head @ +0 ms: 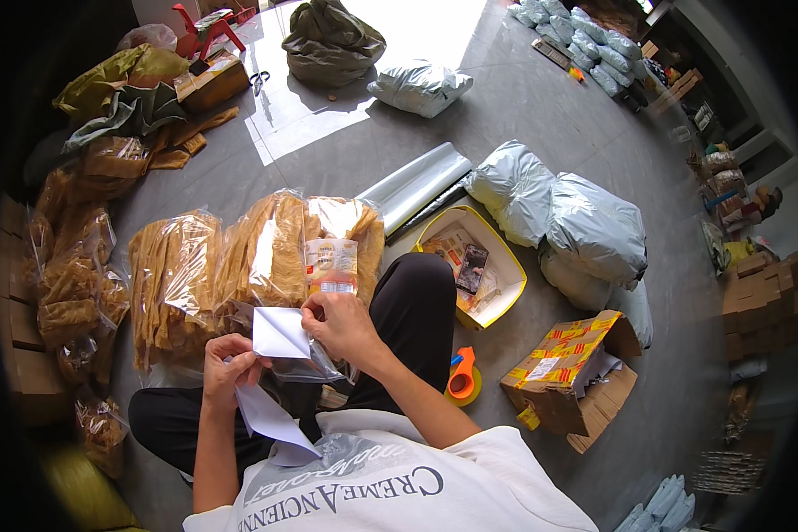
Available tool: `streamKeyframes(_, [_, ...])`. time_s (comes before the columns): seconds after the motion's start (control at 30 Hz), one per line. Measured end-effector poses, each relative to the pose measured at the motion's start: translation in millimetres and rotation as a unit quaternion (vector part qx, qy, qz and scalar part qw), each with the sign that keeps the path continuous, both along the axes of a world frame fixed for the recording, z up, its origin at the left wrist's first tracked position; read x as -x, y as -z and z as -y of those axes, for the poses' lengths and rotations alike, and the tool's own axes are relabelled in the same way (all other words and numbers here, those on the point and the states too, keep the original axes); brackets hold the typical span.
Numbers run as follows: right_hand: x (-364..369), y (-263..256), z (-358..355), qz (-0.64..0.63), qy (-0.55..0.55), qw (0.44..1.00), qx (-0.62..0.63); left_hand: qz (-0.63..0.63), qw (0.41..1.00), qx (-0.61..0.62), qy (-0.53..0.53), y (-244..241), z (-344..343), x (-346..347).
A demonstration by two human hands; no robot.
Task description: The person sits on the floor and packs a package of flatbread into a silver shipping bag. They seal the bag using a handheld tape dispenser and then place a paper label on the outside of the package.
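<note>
Both my hands hold a small white paper sheet (281,332), creased diagonally, above my lap. My left hand (231,369) pinches its lower left corner, and a longer white paper strip (272,415) hangs from below that hand onto my shirt. My right hand (341,329) grips the sheet's upper right edge. Just beyond lie clear plastic bags (176,286) packed with golden-brown dried food sheets. The bag (372,246) nearest my right hand bears a printed label (332,265). The lower parts of these bags are partly hidden by my hands and the paper.
On the right are a yellow-rimmed box (515,292) with a phone (472,268) inside, an orange tape dispenser (462,376), an open cardboard box (555,379) and stuffed silvery mailing bags (595,226). A silvery roll (419,183) lies ahead. More bagged dried food (70,292) lines the left.
</note>
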State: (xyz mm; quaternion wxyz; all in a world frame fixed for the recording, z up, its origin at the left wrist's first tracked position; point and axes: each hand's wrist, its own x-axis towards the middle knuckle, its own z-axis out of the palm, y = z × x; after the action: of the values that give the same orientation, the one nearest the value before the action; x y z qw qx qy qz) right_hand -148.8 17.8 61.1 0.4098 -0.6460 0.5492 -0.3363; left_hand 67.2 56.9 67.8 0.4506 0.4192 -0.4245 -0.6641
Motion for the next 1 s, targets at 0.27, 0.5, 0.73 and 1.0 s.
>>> streamKeyframes(0.27, [-1,-4,-1,-0.003,-0.02,1.0,-0.001,0.003,1.0,0.014,-0.028,1,6,-16])
streamKeyframes(0.5, [-4,-1,0,0.008,-0.018,1.0,0.005,-0.034,0.999,0.002,-0.034,9,10,-23])
streamKeyframes(0.73, [-4,-2,1,0.016,-0.013,1.0,0.01,-0.048,0.998,-0.008,-0.041,9,10,-22])
streamKeyframes(1.0, [-5,1,1,0.018,-0.011,1.0,0.016,-0.061,0.997,-0.01,-0.046,10,10,-22])
